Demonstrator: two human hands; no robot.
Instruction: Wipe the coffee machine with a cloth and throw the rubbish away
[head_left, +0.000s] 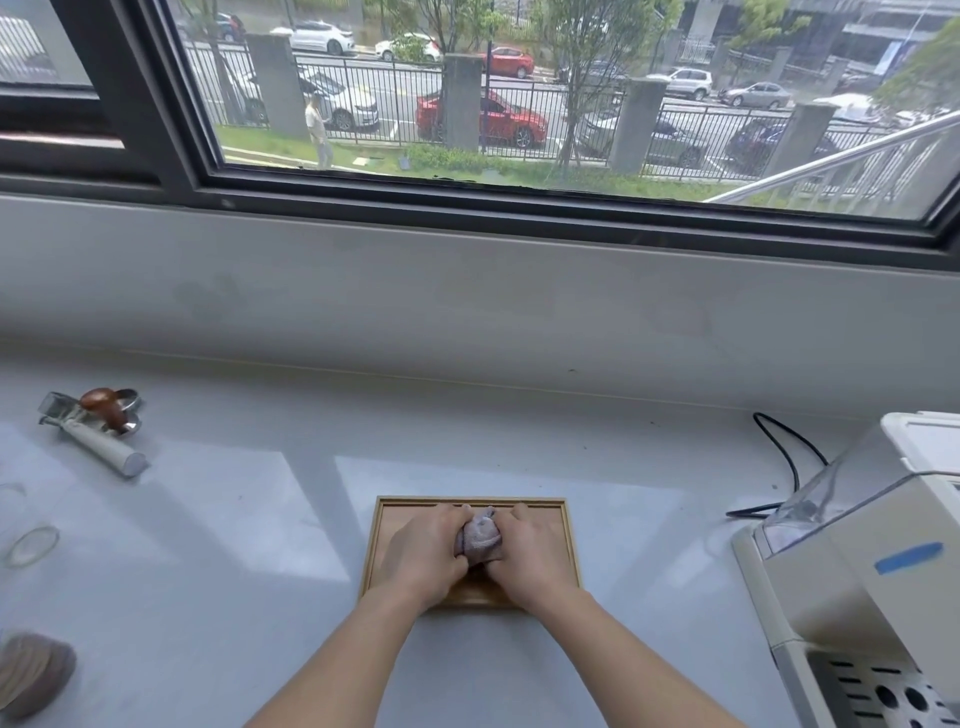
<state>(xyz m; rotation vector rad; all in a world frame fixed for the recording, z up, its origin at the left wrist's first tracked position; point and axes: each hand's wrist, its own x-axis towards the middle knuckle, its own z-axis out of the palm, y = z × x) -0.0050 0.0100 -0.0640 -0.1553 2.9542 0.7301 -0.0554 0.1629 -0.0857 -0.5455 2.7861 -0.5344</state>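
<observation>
A bunched grey-purple cloth (479, 538) sits between both hands over a shallow wooden tray (566, 525) on the pale counter. My left hand (423, 556) grips the cloth from the left and my right hand (532, 553) grips it from the right, fingers curled around it. The cream coffee machine (852, 566) stands at the right edge, with a clear water tank, a strip of blue tape and a perforated drip grate at the bottom right. It is well apart from the hands.
A portafilter with a white handle (106, 449) and a wooden-topped tamper (111, 408) lie at the far left. A glass rim (31, 545) and a brown ribbed object (34, 675) sit near the left edge. A black cable (789, 457) runs behind the machine. A window ledge bounds the back.
</observation>
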